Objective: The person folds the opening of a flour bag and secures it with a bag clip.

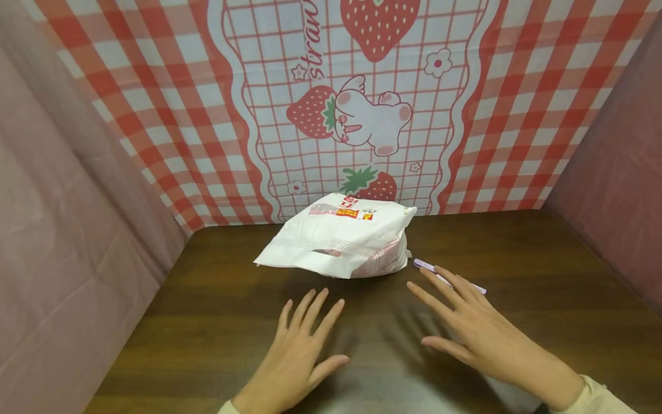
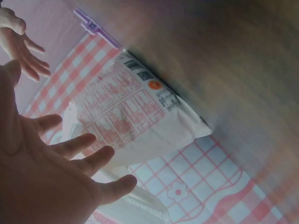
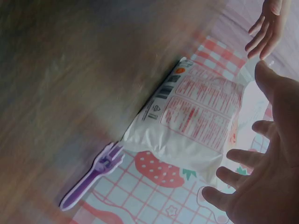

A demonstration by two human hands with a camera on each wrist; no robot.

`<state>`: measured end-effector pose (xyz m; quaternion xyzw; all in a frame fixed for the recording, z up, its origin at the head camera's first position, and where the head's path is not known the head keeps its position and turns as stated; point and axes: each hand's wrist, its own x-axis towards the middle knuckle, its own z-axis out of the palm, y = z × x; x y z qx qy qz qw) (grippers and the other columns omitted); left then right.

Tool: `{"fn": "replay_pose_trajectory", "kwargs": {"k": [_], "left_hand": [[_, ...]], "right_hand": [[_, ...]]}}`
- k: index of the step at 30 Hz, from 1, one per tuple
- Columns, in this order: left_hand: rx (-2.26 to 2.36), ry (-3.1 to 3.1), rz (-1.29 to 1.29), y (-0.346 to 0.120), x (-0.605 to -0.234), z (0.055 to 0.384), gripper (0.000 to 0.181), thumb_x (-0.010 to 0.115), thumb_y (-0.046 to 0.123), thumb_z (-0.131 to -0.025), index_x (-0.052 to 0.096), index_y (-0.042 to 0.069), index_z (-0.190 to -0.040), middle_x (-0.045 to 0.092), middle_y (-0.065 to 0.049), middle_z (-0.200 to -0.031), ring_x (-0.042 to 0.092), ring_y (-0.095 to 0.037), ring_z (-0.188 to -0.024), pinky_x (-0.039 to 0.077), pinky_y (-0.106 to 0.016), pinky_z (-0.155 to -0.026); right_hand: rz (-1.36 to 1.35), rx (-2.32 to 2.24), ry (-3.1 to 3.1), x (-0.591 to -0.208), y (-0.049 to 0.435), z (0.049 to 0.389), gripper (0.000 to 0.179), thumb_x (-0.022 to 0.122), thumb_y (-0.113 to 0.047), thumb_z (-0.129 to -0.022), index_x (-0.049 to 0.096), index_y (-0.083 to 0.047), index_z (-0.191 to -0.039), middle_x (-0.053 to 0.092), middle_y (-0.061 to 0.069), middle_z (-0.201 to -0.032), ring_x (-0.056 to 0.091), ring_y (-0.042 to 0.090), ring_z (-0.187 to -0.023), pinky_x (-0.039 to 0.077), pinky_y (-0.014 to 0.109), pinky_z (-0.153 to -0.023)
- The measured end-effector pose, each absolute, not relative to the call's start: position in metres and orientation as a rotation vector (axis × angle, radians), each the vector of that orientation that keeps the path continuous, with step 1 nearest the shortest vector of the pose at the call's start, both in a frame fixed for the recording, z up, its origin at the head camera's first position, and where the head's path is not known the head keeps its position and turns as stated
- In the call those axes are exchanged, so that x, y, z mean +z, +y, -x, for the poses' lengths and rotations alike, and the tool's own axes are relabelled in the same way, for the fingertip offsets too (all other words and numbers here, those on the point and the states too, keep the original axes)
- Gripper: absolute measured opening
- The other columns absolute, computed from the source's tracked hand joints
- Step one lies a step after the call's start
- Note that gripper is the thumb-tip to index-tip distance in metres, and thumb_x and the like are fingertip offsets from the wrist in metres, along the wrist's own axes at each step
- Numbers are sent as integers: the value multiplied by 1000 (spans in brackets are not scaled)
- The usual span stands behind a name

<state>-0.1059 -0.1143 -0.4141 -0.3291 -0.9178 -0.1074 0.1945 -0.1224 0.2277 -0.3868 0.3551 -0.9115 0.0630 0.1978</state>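
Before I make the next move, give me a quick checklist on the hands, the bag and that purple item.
1. Left hand free: ok, fingers spread, holding nothing.
2. Right hand free: ok, fingers spread, holding nothing.
3. White bag on the table, ahead of both hands: ok.
4. Purple item fully visible in the head view: not ok, right-hand fingers cover part of it.
5. Bag's contents identified: cannot tell.

Left hand [image 2: 44, 163], fingers [image 2: 96, 161] spread, right hand [image 2: 21, 46], printed bag [image 2: 140, 133], purple object [image 2: 91, 28], checked cloth [image 2: 86, 58]
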Motion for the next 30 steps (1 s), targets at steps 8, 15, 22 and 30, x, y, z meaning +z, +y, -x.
{"fn": "replay_pose_trajectory", "kwargs": {"k": [8, 15, 22, 30], "left_hand": [[-315, -2565, 880, -122, -403, 117, 76, 43, 61, -99, 18, 23, -160, 25, -10, -162, 28, -34, -146, 27, -65, -109], [-291, -2546, 878, -125, -394, 126, 75, 37, 63, -99, 24, 19, -159, 30, -12, -159, 30, -35, -145, 24, -62, -111], [-261, -2535, 918, -120, -389, 133, 72, 40, 60, -100, 29, 17, -157, 38, -14, -152, 36, -36, -140, 28, -62, -109], [-299, -2478, 949, -116, -384, 143, 67, 52, 54, -98, 41, 12, -148, 49, -11, -138, 45, -32, -129, 32, -58, -106]], "right_hand": [[-978, 251, -2557, -379, 228, 135, 90, 69, -48, -89, 23, -15, -159, 20, 4, -164, 21, 29, -149, 45, 57, -96], [-969, 242, -2521, -376, 222, 146, 88, 69, -46, -90, 26, -12, -158, 25, 7, -163, 26, 29, -147, 28, 46, -111], [-946, 274, -2526, -371, 223, 156, 91, 74, -41, -87, 24, -14, -158, 27, 9, -162, 28, 31, -146, 34, 56, -106], [-913, 300, -2550, -365, 223, 165, 94, 75, -39, -87, 21, -14, -159, 27, 11, -161, 26, 30, -147, 33, 57, -107]]}}
